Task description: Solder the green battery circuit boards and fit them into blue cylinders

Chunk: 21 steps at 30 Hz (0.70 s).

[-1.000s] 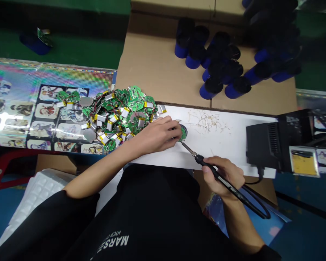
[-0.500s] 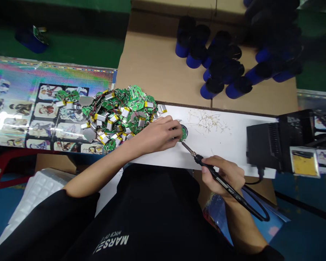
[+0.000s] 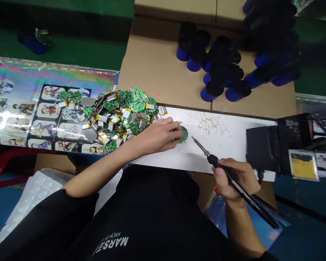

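My left hand [image 3: 165, 134] is closed at the edge of a small round green circuit board [image 3: 184, 135] with a dark rim, on the white work surface. The fingers cover part of the board, and their tips are hidden. In my right hand [image 3: 237, 177] is a black soldering iron [image 3: 212, 158], gripped like a pen. Its metal tip points up and left, a short way right of the board and apart from it. A heap of green circuit boards [image 3: 130, 105] with silver battery packs lies just left of my left hand.
Several blue cups [image 3: 210, 90] with black tops stand on the cardboard [image 3: 152, 69] behind the work surface. At right sits a black box-shaped unit [image 3: 262, 148] beside a tray with a yellow sponge [image 3: 303, 166]. Fine wire scraps [image 3: 208, 123] are scattered beyond the board.
My right hand has drawn the soldering iron back to the right, so its tip has left the board's edge. My left hand has stayed at the board.
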### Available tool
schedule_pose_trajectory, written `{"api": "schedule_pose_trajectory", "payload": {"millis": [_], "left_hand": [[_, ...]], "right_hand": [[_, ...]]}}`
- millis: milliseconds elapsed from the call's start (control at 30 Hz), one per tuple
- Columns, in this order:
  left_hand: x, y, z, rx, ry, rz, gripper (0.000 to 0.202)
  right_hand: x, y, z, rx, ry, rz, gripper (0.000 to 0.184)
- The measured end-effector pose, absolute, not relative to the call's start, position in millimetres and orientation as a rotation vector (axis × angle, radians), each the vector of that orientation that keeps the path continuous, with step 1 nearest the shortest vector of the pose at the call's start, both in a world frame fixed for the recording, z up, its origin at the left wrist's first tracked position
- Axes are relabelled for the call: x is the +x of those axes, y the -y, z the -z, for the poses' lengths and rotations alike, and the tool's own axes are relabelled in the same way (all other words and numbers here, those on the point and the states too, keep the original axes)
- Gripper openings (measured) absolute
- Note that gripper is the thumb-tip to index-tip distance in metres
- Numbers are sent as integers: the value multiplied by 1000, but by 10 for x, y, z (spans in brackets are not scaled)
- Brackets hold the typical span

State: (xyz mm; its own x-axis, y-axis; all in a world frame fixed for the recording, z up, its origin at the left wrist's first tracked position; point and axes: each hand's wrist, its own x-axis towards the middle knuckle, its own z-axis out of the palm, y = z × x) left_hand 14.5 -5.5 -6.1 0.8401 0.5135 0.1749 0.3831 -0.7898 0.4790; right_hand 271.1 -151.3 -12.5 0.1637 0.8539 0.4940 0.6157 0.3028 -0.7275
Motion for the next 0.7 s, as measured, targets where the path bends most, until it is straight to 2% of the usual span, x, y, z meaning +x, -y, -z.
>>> {"api": "schedule_pose_trajectory", "payload": {"millis": [133,233,367,533,633,700], "left_hand": [[142,62,55,2585,-671,-395,12],[145,62,55,2608,-672,-375,12],[129,61,55,2628,-679,-377,16],[70,155,119,2542,-752,-527,16],[89,274,232,2410,-830,-621,19],[122,337,299,2320,-891,-652,13]], "right_hand": [[2661,1406,158,-1306,1465,-239,38],[2596,1367,183,-1324,1355,-257,42],[2546,1361,226,-1290,1288,-399,38],[2505,1344,263,-1229,1329,-361,34],[2454,1332,286,-1224,1336,-337,25],[2414,1317,308,-1252,1368,-337,19]]}}
